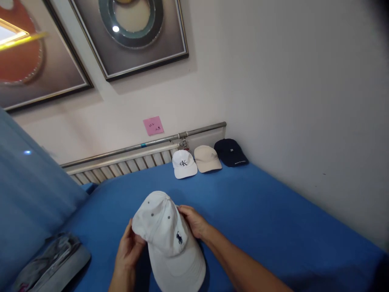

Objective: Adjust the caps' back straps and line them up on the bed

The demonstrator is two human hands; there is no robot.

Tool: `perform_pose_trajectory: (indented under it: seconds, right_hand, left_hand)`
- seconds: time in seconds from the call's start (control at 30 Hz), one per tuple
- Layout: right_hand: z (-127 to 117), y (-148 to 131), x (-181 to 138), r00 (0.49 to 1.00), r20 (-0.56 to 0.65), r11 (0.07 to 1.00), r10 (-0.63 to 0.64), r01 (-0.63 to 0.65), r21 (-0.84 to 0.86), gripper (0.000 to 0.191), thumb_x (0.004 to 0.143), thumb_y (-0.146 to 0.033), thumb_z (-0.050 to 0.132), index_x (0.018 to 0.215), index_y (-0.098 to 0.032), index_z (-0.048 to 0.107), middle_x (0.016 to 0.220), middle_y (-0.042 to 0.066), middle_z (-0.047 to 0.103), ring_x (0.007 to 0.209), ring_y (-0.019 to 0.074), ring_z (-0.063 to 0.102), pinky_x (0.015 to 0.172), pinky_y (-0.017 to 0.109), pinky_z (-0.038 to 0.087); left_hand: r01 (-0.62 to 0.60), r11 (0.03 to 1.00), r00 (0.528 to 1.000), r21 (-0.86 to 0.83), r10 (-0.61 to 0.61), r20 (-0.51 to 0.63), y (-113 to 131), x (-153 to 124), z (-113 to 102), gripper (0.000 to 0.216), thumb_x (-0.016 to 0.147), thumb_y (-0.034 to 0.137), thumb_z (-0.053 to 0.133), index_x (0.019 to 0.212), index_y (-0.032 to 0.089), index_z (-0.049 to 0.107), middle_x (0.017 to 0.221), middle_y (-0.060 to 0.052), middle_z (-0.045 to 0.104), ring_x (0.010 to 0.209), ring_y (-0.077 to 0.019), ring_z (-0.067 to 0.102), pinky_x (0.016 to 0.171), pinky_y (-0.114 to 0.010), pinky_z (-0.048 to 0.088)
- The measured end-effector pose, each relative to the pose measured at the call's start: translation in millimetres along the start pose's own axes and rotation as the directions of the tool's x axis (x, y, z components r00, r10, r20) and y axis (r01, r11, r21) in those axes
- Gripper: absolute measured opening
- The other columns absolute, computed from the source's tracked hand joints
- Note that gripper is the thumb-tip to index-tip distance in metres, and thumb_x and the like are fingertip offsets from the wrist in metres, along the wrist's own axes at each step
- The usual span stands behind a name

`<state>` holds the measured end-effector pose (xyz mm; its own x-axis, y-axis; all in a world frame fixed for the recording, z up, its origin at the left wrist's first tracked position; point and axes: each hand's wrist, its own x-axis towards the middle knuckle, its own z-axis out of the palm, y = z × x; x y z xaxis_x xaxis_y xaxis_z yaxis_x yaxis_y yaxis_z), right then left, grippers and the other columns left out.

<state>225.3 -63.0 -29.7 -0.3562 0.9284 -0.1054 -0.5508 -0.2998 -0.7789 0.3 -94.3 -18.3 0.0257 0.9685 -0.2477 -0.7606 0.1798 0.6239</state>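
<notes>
Both my hands hold a white cap point(165, 231) with a small dark horse logo just above the blue sheet point(258, 211), its brim pointing toward me. My left hand point(129, 249) grips its left side. On the cap's right side, near the crown, rests my right hand point(193, 221). Three more caps lie in a row at the far edge by the wall: a white cap with a dark monogram point(184, 164), a beige cap point(207, 158) and a navy cap point(231, 153).
A grey cap wrapped in clear plastic point(53, 265) lies at the near left. A light blue pillow point(27, 194) leans at left. A metal rail point(146, 144) and slatted headboard run along the wall, with a pink sticky note point(153, 125) and framed pictures point(133, 36) above.
</notes>
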Motion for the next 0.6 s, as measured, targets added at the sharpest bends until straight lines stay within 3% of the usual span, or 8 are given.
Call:
perform_pose_trajectory:
  seconds: [0.1,0.3,0.47,0.6]
  right_hand:
    - [-1.9,3.6,3.6,0.997,-0.062,0.999,-0.038,0.036,-0.027,0.026,0.063,-0.038,0.07,0.06,-0.019,0.054,0.058,-0.004,0.057,0.063,0.0144,0.052,0.062,0.026,0.036]
    - [1.2,10.9,5.2,0.983,-0.138,0.991,-0.119,0.11,-0.072,0.03,0.061,-0.037,0.072,0.058,-0.02,0.048,0.055,-0.007,0.051,0.059,0.0114,0.044,0.058,0.024,0.03]
    - [-4.4,10.4,10.0,0.979,-0.146,0.989,-0.144,0.137,-0.054,0.03,0.064,-0.041,0.068,0.061,-0.02,0.046,0.058,-0.007,0.053,0.061,0.0115,0.046,0.061,0.025,0.034]
    - [-11.0,16.1,15.8,0.99,-0.093,0.992,-0.108,0.101,-0.073,0.028,0.065,-0.044,0.066,0.066,-0.02,0.051,0.061,-0.005,0.058,0.063,0.0138,0.051,0.063,0.027,0.037]
  left_hand:
    - [-0.068,0.998,0.996,-0.016,0.069,0.048,0.0,-0.2,1.4,0.025,0.086,0.008,0.053,0.088,0.025,0.071,0.085,0.002,0.078,0.083,-0.0126,0.073,0.084,-0.017,0.053]
    - [-0.028,0.999,0.998,-0.033,0.03,0.054,1.0,-11.8,23.1,0.028,0.092,0.01,0.046,0.094,0.016,0.074,0.09,-0.006,0.077,0.083,-0.0178,0.073,0.085,-0.027,0.056]
    - [-0.111,0.987,0.993,-0.117,0.113,0.014,2.2,-13.7,13.9,0.042,0.092,0.001,0.037,0.115,0.018,0.068,0.084,-0.006,0.078,0.08,-0.0151,0.074,0.081,-0.021,0.057]
    - [-0.102,0.972,0.993,-0.211,0.087,-0.079,-9.9,-7.7,7.1,0.041,0.095,0.005,0.034,0.115,0.019,0.067,0.077,-0.004,0.077,0.076,-0.0115,0.073,0.079,-0.017,0.055]
